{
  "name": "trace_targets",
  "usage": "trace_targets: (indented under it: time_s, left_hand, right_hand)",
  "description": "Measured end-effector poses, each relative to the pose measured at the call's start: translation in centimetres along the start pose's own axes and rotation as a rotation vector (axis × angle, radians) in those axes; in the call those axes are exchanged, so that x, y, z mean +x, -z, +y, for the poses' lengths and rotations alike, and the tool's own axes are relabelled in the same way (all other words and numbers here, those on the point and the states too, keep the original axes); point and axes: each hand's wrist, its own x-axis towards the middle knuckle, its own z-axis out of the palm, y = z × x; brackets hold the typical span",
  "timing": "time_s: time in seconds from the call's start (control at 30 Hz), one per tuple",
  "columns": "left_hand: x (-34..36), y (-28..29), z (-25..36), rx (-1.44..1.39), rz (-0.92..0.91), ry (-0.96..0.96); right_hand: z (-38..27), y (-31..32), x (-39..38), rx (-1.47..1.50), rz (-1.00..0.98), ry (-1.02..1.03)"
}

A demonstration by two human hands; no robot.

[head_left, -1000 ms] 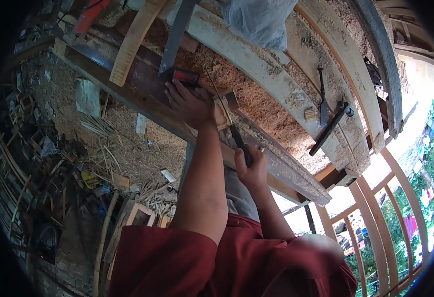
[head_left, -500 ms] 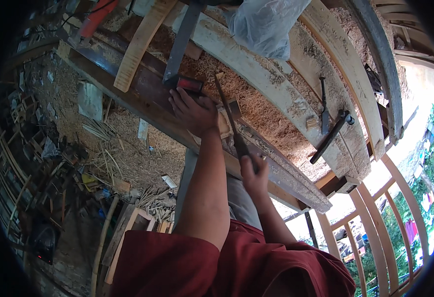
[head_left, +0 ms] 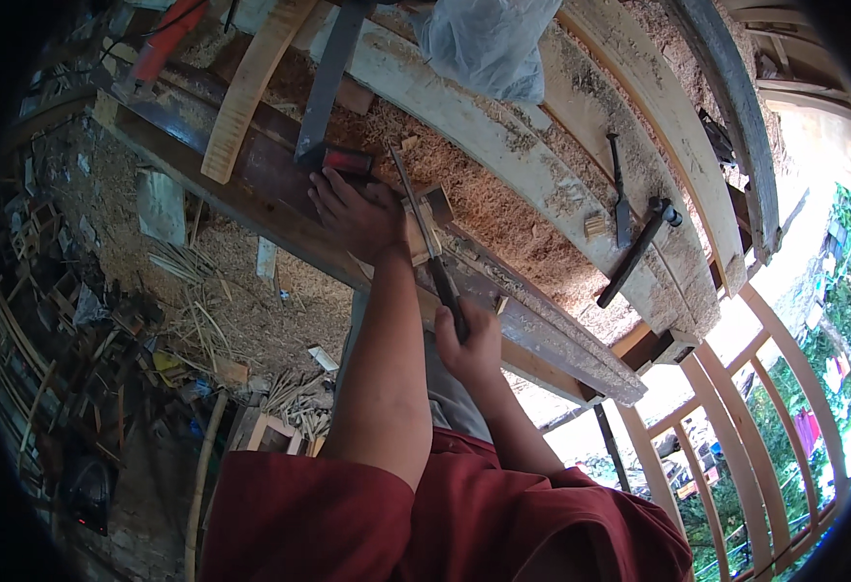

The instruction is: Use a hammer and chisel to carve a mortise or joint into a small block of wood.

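My left hand [head_left: 360, 221] presses on a pale wooden piece [head_left: 424, 233] on the dark bench beam [head_left: 285, 189], its fingers reaching forward beside a black and red block [head_left: 348, 162]. In my right hand [head_left: 471, 341], the fingers are wrapped round the dark handle of a saw [head_left: 416, 209]. The narrow blade slants away to the upper left, across the pale piece just right of my left hand. Its teeth and the exact point of contact are too small to make out.
Curved planks [head_left: 503, 141] lie beyond over sawdust, with a hammer [head_left: 639, 254] and a chisel [head_left: 621, 194] on them. A plastic bag [head_left: 489, 44] hangs above. One curved slat [head_left: 251, 97] crosses the bench. Wood scraps [head_left: 299, 398] litter the floor at left.
The whole view has shifted slightly. My right hand has drawn the saw a little toward me and turned, and the blade has come closer to my left hand, which stays in place.
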Motion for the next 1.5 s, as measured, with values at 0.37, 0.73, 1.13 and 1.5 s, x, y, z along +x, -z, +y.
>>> trace_targets:
  time_s: [0.37,0.73,1.13,1.5]
  left_hand:
    - [-0.5,-0.2,1.1,0.03,0.021,-0.004]
    - [-0.2,0.3,0.2,0.071,0.025,-0.015]
    - [-0.1,0.2,0.2,0.04,0.041,-0.006]
    - [-0.3,0.0,0.2,0.027,0.027,-0.004]
  right_hand:
    - [2.4,1.6,-1.6,0.043,0.009,-0.022]
    - [1.5,2.0,-0.6,0.187,0.004,0.012]
    - [1.8,-0.8,2.2,0.126,0.018,0.042]
    - [2.0,-0.7,1.5,0.075,0.021,0.062]
